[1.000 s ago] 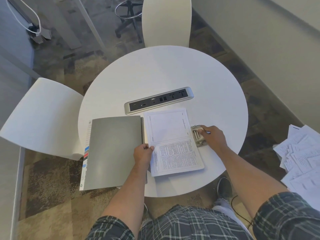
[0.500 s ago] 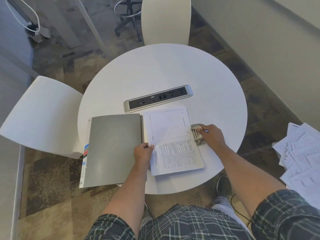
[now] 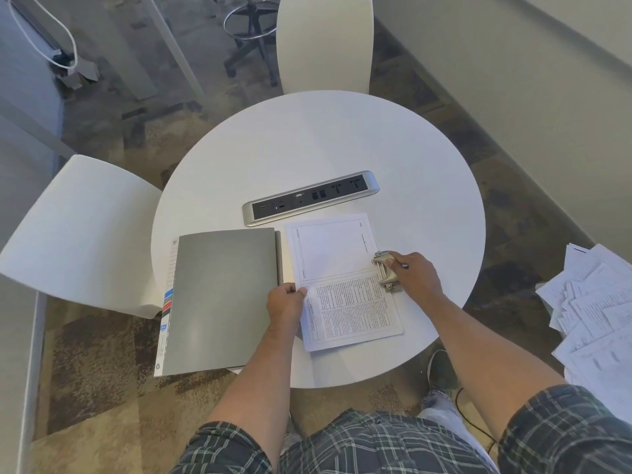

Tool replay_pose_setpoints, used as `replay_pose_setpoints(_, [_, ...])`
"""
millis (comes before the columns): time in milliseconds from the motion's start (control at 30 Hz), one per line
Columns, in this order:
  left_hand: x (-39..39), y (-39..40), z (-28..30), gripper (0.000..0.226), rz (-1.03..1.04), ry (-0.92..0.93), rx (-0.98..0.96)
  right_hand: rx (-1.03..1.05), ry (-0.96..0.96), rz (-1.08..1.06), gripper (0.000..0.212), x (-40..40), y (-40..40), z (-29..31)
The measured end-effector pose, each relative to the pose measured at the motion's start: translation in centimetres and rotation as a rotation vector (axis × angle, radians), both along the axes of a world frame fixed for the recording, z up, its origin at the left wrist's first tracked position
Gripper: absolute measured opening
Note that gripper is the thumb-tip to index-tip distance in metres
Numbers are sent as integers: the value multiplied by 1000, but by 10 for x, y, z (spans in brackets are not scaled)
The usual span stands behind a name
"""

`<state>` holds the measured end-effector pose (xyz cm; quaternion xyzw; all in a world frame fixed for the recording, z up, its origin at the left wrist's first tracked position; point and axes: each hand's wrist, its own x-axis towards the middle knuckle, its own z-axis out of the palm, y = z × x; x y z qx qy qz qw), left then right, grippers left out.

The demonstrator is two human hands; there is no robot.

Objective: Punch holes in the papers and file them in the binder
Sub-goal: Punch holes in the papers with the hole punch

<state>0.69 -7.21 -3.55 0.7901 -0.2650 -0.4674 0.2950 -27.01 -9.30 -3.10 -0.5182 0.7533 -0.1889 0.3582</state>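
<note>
Round white table [image 3: 342, 138]: punching the papers [image 3: 342, 278].
Left hand [image 3: 285, 307] pinches the sheets' left edge beside the closed binder [image 3: 222, 299]; right hand [image 3: 415, 277] curls over the punch [image 3: 384, 271] at their right edge; square the edge, then press straight down.

— Which colours are seen on the round table [image 3: 342, 138]?
— It is white; the binder [image 3: 222, 299] is grey, with blue and red tabs [image 3: 168, 301].
— And the papers [image 3: 345, 278]?
— White, printed black.
</note>
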Motion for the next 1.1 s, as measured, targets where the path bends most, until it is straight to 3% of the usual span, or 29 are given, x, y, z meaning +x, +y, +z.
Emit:
replay_pose_setpoints(367, [-2,-7,3,12,-137,-102,5,37,-43,-84,35,4,-4,4])
replay_pose_setpoints(833, [-3,-4,2,17,-117,-105,38,70,-179,-169,19,-1,-3,14])
replay_pose_setpoints(1100, [-3,-4,2,12,-104,-80,56,236,-95,-182,52,-11,-6,16])
